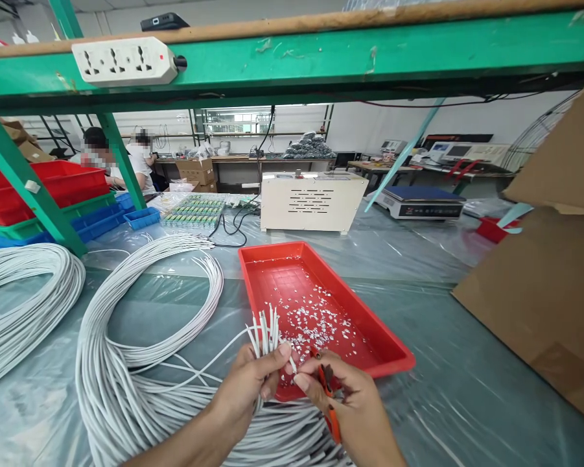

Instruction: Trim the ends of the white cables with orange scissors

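My left hand (245, 386) is closed around a bunch of white cable ends (269, 327), which stick up above the fist. One end slants down to the right, toward my right fingertips. My right hand (357, 395) pinches at that end with thumb and forefinger while an orange-handled hand tool, apparently cutters (333, 425), sits in the palm; its jaws are mostly hidden. Both hands are over the near edge of a red tray (389, 347) scattered with small white and silvery scraps (315, 324). The cables run back into a large coil (97, 363) on the left.
Another white cable coil (53, 285) lies farther left. Behind the tray are a beige metal box (314, 204), a weighing scale (418, 202) and green circuit boards (194, 211). Cardboard (529, 292) stands at right. A green shelf beam (292, 61) crosses overhead. Two people sit beyond.
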Demonstrator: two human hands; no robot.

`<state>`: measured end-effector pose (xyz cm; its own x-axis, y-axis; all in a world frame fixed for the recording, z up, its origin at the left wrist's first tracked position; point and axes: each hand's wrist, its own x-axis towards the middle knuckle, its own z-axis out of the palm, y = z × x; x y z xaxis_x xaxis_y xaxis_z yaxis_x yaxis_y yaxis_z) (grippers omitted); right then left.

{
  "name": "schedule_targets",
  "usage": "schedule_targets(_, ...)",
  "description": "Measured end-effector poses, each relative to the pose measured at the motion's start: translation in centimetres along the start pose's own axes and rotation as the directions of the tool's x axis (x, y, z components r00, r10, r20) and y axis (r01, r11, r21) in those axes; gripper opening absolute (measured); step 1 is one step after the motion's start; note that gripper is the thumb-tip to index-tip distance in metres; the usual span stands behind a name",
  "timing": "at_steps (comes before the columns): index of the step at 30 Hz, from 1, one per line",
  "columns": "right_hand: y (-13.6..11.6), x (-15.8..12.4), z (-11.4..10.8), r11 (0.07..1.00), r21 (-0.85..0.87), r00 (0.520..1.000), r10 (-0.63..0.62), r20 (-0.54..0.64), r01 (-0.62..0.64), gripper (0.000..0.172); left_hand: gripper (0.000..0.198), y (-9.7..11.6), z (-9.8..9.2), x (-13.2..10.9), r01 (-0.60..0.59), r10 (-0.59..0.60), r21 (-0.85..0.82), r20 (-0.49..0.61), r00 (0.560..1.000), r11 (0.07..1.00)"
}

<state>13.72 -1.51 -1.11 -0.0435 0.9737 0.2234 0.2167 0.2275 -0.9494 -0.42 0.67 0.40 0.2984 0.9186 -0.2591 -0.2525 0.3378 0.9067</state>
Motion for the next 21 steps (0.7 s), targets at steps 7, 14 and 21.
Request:
schedule_targets(7, 1.1, 0.1, 0.3, 0.954, -0.221, 0.971, -0.225, -0.076, 0.203, 0.008, 0.028, 0.2, 0.1, -0.3, 0.032, -0.03, -0.063, 0.025, 0.999, 0.998)
schedule_targets(14, 1.7, 0.4, 0.2, 0.773, -0.439, 0.832, -0.546, -0.093, 0.458, 0.012, 0.029, -0.1, 0.3, -0.4, 0.032, -0.034, -0.075, -0.031, 0.999, 0.997)
schedule_targets(21, 1.4, 0.4, 0.5, 0.802, -0.416, 0.866, -0.496, -0.065, 0.428, 0.011, 0.03, 0.4, 0.5, -0.7, -0.003, 0.0, -0.038, -0.077, 0.997, 0.999)
